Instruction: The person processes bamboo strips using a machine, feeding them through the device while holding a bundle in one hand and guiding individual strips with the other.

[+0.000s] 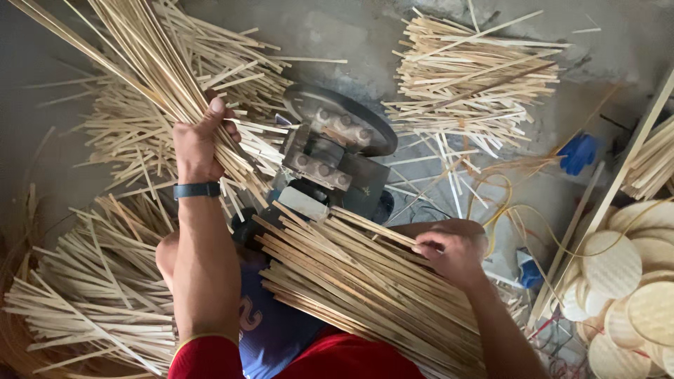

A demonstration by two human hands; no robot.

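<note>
Bamboo everywhere: left hand point(199, 144) is clamped round a raised bundle of pale thin bamboo strips point(151, 63), right hand point(453, 254) rests fingers-curled on a second flat sheaf of strips point(351, 281) across the lap, just before the dark metal wheel machine point(337, 151). Best to keep ends aligned, grip firm
</note>
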